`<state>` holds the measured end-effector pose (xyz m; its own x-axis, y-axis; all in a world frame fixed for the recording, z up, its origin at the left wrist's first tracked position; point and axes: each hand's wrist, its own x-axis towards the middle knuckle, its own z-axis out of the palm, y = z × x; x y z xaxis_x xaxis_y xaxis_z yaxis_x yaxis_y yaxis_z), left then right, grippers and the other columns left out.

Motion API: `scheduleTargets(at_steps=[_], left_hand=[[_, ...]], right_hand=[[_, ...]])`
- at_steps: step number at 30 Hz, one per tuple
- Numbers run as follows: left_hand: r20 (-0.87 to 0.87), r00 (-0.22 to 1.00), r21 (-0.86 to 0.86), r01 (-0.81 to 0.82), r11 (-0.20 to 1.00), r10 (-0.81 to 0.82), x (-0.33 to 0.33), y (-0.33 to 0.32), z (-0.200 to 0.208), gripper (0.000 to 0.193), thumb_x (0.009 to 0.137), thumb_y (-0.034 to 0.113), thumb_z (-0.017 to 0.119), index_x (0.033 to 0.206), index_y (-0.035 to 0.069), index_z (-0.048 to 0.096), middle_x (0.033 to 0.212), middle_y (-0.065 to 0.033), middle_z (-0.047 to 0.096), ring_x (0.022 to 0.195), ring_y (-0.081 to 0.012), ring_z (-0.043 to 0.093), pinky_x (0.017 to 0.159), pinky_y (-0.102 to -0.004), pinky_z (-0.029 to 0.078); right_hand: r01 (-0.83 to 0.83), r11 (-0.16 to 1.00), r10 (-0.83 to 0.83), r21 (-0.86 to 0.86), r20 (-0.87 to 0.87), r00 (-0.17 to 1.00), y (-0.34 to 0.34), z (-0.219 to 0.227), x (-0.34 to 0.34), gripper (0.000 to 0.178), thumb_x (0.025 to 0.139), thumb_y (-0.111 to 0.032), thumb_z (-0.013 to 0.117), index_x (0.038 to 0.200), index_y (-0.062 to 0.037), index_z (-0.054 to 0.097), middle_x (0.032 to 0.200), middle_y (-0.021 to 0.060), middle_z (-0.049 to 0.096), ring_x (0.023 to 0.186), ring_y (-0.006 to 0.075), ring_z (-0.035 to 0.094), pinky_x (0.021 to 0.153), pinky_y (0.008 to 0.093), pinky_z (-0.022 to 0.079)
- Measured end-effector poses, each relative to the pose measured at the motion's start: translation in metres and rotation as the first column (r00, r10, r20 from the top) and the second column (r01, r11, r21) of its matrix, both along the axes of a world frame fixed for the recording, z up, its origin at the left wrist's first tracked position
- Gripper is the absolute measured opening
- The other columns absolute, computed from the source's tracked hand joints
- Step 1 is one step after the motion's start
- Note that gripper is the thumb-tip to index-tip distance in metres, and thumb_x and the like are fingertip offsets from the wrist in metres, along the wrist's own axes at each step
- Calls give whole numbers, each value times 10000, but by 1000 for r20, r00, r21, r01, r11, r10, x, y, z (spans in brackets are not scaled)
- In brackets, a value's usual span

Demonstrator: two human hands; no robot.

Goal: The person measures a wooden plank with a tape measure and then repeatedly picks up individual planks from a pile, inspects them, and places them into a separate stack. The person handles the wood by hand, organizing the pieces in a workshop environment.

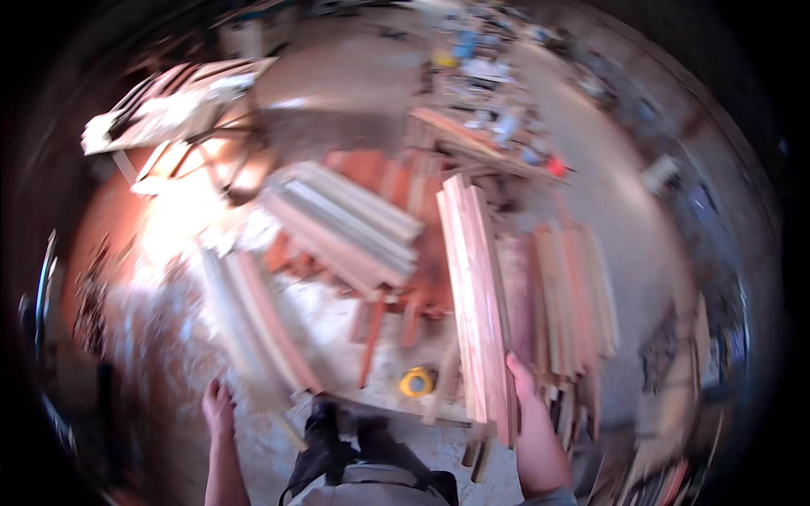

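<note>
Long pinkish wooden boards (pixel 472 295) stretch away from me just right of the middle, lying side by side. Against the right edge of their near end is my right hand (pixel 525 388); its thumb shows along the wood, while the other fingers are hidden. It appears closed around the outermost board. Out to the left, my left hand (pixel 218 406) hangs over the floor with its fingers loosely bent and apart, nothing in it. Two pale boards (pixel 261 316) slant just beyond that hand. Motion blur softens much of the picture.
A stack of grey-pink boards (pixel 342 228) sits ahead on reddish wood. More boards (pixel 574 295) lie to the right. A yellow round tool, perhaps a tape measure (pixel 416 382), is near my feet. Far left stands a loaded table (pixel 181 110); a cluttered bench (pixel 485 93) is at the back.
</note>
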<state>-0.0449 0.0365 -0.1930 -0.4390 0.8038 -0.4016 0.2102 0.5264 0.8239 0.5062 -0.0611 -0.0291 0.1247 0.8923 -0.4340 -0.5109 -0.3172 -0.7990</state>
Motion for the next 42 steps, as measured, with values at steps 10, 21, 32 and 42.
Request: scheduleTargets(at_steps=[10, 21, 32, 42], left_hand=[[179, 980, 46, 80, 996, -87, 8, 2, 1, 423, 958, 195, 567, 1327, -2, 504, 949, -16, 607, 812, -97, 575, 695, -260, 498], [203, 977, 115, 42, 992, -65, 13, 1, -5, 398, 940, 173, 594, 1261, -53, 532, 940, -72, 611, 862, -149, 584, 780, -286, 488], [-207, 922, -1, 335, 942, -328, 40, 51, 5, 545, 893, 323, 617, 1292, -32, 507, 1101, -236, 603, 987, -363, 616, 866, -412, 494], [-210, 895, -184, 361, 914, -395, 56, 70, 19, 502, 844, 295, 666, 1228, 12, 510, 900, -205, 675, 885, -390, 651, 778, -464, 501]], right_hand=[[-531, 845, 504, -66, -237, 830, 80, -68, -185, 763, 837, -480, 704, 1385, -15, 446, 1243, 87, 591, 1117, 173, 571, 959, 325, 453], [-619, 785, 423, -19, 747, 513, 157, -120, -311, 704, 848, -319, 683, 1401, 16, 404, 1315, 218, 516, 1220, 317, 500, 1009, 401, 412], [-580, 797, 205, -167, 979, 1, 151, -128, -358, 710, 756, -281, 778, 1320, -29, 426, 1231, 245, 464, 1137, 417, 477, 932, 469, 429], [-300, 855, 507, -422, 563, 653, 57, -166, -274, 247, 880, -218, 673, 966, 13, 665, 792, 40, 638, 732, 115, 575, 662, 280, 477]])
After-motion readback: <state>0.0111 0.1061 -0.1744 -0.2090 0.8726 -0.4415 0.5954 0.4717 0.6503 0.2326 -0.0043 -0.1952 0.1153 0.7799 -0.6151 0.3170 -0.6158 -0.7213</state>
